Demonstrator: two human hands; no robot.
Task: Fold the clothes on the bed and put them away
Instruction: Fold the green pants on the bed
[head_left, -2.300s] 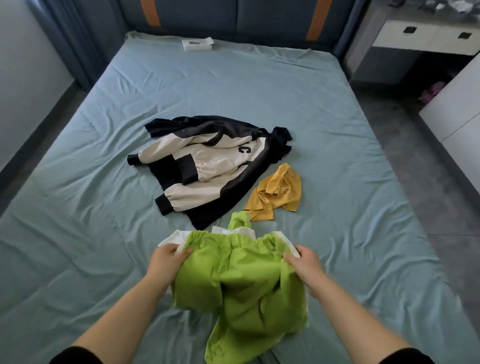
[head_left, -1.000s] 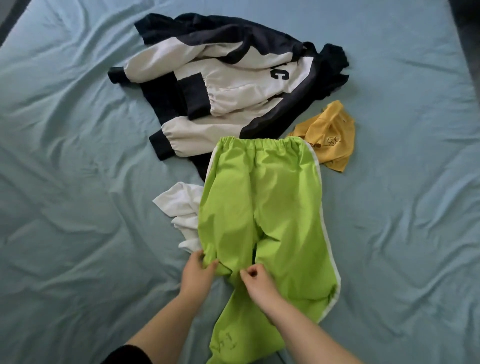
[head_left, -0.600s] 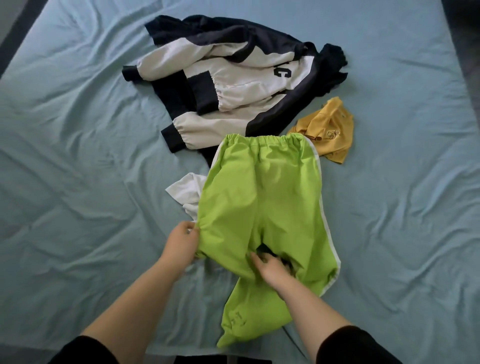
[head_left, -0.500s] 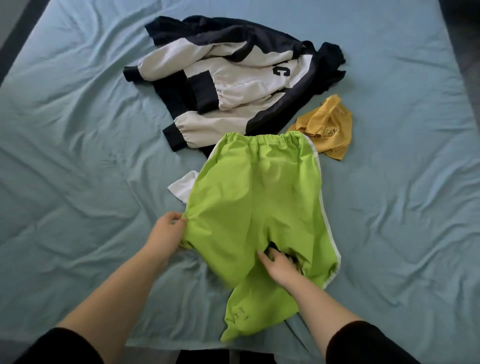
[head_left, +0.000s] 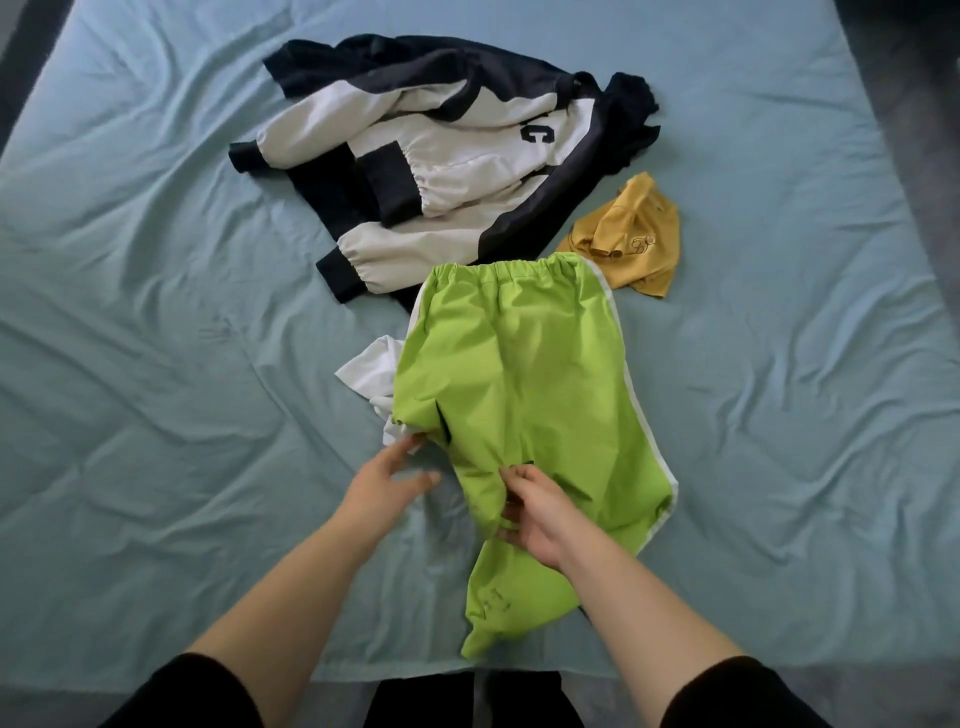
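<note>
One leg of the green trousers (head_left: 519, 374) trails toward the near edge of the bed (head_left: 156, 395). Their long axis runs near to far, waistband far. The right hand (head_left: 537, 512) pinches a fold of green cloth at the crotch. Just left of it, the left hand (head_left: 387, 486) is spread and holds nothing, fingertips at the bunched left leg beside a white garment (head_left: 369, 371). Beyond lie a black-and-white jacket (head_left: 441, 156) and a yellow garment (head_left: 631, 239).

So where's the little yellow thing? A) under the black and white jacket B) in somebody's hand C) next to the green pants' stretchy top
C: the yellow garment lies crumpled on the bed, right beside the waistband of the green pants.
</note>
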